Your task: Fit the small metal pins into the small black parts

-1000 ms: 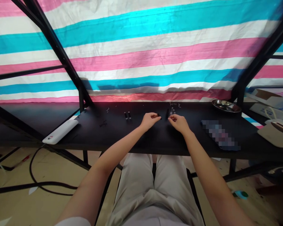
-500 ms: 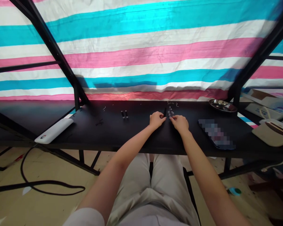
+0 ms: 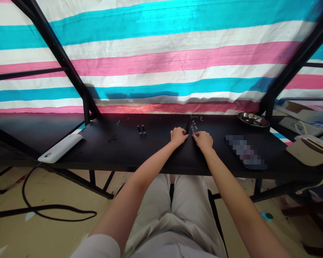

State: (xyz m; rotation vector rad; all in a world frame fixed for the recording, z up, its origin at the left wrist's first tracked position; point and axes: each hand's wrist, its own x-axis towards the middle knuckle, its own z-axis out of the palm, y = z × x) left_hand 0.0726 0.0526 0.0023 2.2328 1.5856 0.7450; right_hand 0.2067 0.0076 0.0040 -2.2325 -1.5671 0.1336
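My left hand (image 3: 179,135) rests on the black table with its fingers curled and their tips together, beside a dark slim piece (image 3: 187,128). What it pinches, if anything, is too small to make out. Close on its right, my right hand (image 3: 203,139) has thumb and finger pinched at the near end of a group of small pale, clear-looking pieces (image 3: 193,126). Whether one of these is in its grip I cannot tell. Further left stand two short black cylinders with pale ends (image 3: 141,129), apart from both hands.
A shiny metal dish (image 3: 253,120) lies at the back right, with a blurred-out phone-like slab (image 3: 244,152) nearer. On the left is a white oblong device (image 3: 60,148) with a cable. A beige bag (image 3: 308,152) sits at far right. Tiny white bits (image 3: 195,116) lie along the back edge.
Both hands stay almost in place; the right has shifted very slightly, still at the pale pieces. The whole view has moved a little.
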